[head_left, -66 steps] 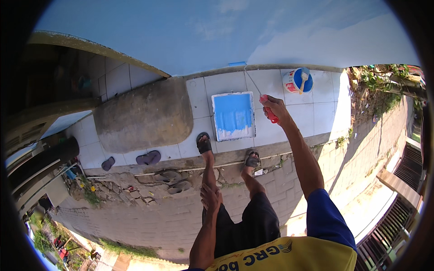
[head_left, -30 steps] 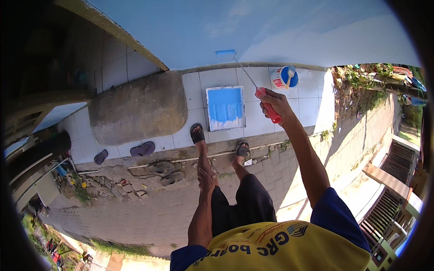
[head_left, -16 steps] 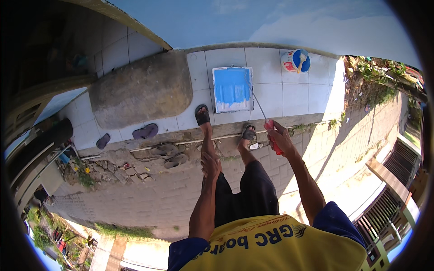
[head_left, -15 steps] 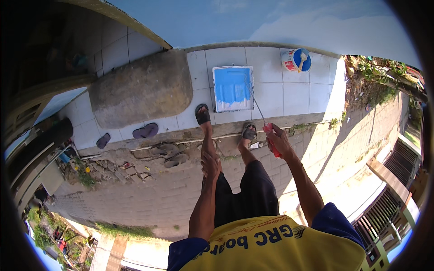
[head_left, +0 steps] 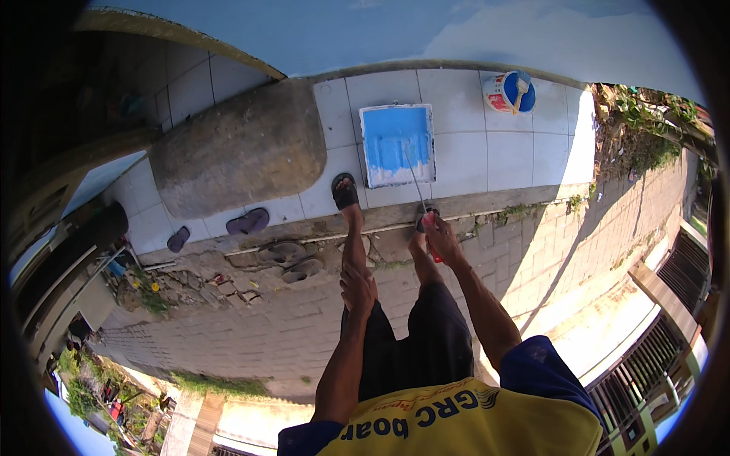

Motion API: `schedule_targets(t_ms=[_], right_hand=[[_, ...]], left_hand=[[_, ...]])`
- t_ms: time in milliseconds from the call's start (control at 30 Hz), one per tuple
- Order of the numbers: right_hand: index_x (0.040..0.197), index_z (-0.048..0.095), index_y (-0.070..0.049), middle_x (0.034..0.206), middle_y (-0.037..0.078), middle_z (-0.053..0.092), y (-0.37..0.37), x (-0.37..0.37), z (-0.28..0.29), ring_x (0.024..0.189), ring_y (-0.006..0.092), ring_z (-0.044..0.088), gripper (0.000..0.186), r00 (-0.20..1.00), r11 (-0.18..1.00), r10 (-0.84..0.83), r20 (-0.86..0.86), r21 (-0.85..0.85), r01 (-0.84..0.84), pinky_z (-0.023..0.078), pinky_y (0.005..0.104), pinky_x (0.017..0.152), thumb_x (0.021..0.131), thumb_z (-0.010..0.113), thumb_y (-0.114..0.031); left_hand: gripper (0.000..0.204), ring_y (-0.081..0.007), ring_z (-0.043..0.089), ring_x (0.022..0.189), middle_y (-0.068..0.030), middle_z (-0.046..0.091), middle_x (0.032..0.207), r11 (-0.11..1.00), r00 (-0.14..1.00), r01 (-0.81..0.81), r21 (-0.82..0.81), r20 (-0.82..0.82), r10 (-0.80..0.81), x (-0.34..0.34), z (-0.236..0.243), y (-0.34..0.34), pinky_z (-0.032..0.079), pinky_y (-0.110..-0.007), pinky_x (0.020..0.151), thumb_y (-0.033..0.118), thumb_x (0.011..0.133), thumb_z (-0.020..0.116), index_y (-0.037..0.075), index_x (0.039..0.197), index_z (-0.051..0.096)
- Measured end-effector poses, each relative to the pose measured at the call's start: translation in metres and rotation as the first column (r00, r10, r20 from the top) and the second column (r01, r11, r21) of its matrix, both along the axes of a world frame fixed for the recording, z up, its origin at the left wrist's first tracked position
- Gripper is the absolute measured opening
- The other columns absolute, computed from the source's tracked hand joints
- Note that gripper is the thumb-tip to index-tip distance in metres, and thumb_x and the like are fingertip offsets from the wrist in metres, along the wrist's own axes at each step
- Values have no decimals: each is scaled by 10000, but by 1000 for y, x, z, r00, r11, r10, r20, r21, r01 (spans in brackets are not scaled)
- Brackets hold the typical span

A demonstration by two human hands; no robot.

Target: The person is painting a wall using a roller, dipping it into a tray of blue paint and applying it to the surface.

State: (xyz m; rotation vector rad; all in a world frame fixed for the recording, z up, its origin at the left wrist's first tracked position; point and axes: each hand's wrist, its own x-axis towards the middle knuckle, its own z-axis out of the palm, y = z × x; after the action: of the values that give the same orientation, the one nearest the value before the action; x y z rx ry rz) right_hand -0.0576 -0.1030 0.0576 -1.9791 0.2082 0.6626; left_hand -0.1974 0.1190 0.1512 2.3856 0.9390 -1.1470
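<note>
My right hand [head_left: 444, 242] is closed around the red handle of a paint roller [head_left: 416, 179]. The roller's thin metal rod reaches into a paint tray [head_left: 433, 156] on the tiles. Light blue paint covers most of the tray, with a paler strip along its near side; the roller head blends into the blue. Over my left knee lies my left hand [head_left: 357, 289], fingers spread and holding nothing. Right of the tray stands a white-and-red bucket [head_left: 496, 94] of blue paint, a paintbrush [head_left: 521, 94] resting across its top.
A blue wall [head_left: 365, 42] rises behind the white tiled ledge [head_left: 462, 163]. Left of the tray is a rough concrete slab [head_left: 239, 152]. Purple slippers [head_left: 248, 221] lie on the ledge, and grey sandals [head_left: 303, 270] sit below it. Plants [head_left: 646, 125] grow at the right end.
My right hand has moved left and slightly down, bringing the roller's rod more upright and its end lower and leftward in the tray. My left hand stays on the knee.
</note>
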Motion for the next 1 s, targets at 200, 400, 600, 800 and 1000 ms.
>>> schedule_targets(t_ms=[200, 400, 600, 800, 1000], right_hand=[[919, 575, 15, 759, 183, 576, 2, 1, -42, 682, 336, 575, 272, 1000, 999, -7, -5, -34, 7, 453, 460, 604, 923, 563, -256], [1044, 599, -42, 659, 19, 542, 26, 32, -6, 498, 90, 512, 191, 956, 994, -77, -282, 49, 94, 429, 263, 439, 964, 538, -204], [1053, 599, -51, 658, 13, 538, 21, 34, 10, 495, 91, 512, 207, 944, 984, -132, -303, 78, 163, 432, 266, 441, 965, 543, -229], [1019, 592, -39, 657, 40, 542, 9, 9, -3, 503, 123, 543, 251, 990, 1000, -2, -142, -7, 1, 440, 297, 449, 984, 520, -276], [974, 586, -18, 658, 139, 580, 24, 42, -13, 540, 264, 620, 210, 977, 999, -37, -212, 15, 41, 470, 410, 482, 921, 539, -216]], left_hand=[[904, -380, 545, 1161, -216, 446, 1308, 1000, 1000, 4, 16, 8, -4, -5, -5, -2, 566, -497, 851, 389, 889, 697, -75, 1487, 203], [931, -364, 554, 1149, -200, 466, 1266, 998, 1000, 8, 61, -29, -6, -17, -24, 0, 579, -482, 812, 421, 859, 730, -66, 1478, 234], [924, -365, 567, 1134, -204, 473, 1259, 997, 999, 31, 73, -16, -30, -18, -27, -1, 582, -474, 806, 429, 862, 725, -66, 1476, 243], [922, -378, 567, 1133, -220, 470, 1264, 997, 1000, 32, 74, -1, -32, -15, -16, -1, 581, -482, 811, 426, 865, 722, -77, 1472, 244], [931, -376, 572, 1125, -213, 474, 1267, 997, 1000, 31, 74, -4, -31, -20, -28, 0, 586, -481, 804, 422, 849, 740, -72, 1469, 251]])
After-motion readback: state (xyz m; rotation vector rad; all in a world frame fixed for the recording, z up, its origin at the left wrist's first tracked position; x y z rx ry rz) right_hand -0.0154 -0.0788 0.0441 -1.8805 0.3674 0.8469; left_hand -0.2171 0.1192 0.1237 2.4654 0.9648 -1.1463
